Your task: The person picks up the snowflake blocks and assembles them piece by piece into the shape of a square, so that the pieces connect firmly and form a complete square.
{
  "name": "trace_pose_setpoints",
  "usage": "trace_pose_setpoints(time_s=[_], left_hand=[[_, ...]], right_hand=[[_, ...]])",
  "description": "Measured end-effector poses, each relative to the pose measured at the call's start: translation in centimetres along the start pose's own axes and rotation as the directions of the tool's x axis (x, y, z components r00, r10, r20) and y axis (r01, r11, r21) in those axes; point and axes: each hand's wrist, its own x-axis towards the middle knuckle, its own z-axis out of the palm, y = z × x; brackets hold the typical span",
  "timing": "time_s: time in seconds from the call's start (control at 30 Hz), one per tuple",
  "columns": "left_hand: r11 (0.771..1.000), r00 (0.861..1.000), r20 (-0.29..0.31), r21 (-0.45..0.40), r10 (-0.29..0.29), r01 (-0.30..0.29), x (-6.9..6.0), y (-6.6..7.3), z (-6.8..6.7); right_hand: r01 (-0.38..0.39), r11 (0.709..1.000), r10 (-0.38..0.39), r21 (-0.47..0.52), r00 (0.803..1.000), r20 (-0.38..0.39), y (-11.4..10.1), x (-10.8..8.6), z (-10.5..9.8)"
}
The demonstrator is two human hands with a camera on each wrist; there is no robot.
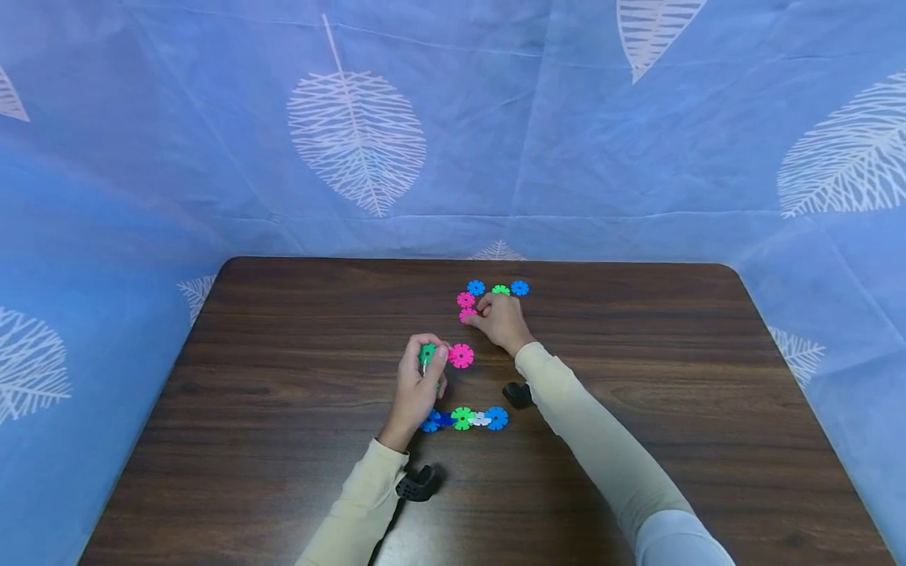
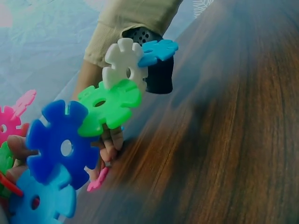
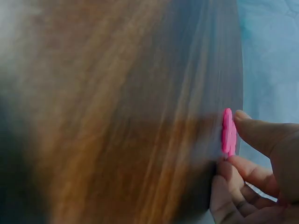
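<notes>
Two grips: left hand (image 1: pixel 414 391), green disc (image 1: pixel 428 353); right hand (image 1: pixel 506 324), pink disc (image 3: pixel 228 133), near far table edge (image 1: pixel 354 261).

The left hand (image 1: pixel 414 385) holds a green disc (image 1: pixel 428 353), with a notched pink disc (image 1: pixel 462 356) just right of its fingertips. Right of its wrist runs a row of joined discs (image 1: pixel 463 418) in blue, green and white. The right hand (image 1: pixel 506 322) pinches a small pink disc (image 1: pixel 466 316); another pink disc (image 1: pixel 465 299) and a blue disc (image 1: pixel 476 288) lie just beyond its fingertips, a bright green disc (image 1: pixel 501 289) and second blue disc (image 1: pixel 520 288) past its knuckles.
</notes>
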Motion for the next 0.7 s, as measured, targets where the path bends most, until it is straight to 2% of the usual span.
trace_pose_setpoints(time_s=[0.27, 0.37, 0.53, 0.7], left_hand=[[1.000, 1.000, 0.006, 0.009, -0.004, 0.004, 0.0, 0.0, -0.3], [1.000, 1.000, 0.001, 0.008, -0.010, 0.010, 0.0, 0.0, -0.5], [1.000, 1.000, -0.005, -0.003, -0.024, 0.024, 0.0, 0.2, -0.5], [1.000, 1.000, 0.005, -0.013, -0.027, 0.027, 0.0, 0.3, -0.2]], right_hand=[[-0.005, 0.996, 0.004, -0.093, 1.000, -0.016, -0.5, 0.3, 0.5], [-0.031, 0.997, 0.031, -0.065, 1.000, -0.005, -0.4, 0.3, 0.4], [-0.055, 0.998, 0.055, 0.033, 0.998, 0.010, 0.1, 0.0, 0.0], [-0.043, 0.992, 0.046, 0.120, 0.999, -0.026, 0.9, -0.5, -0.4]])
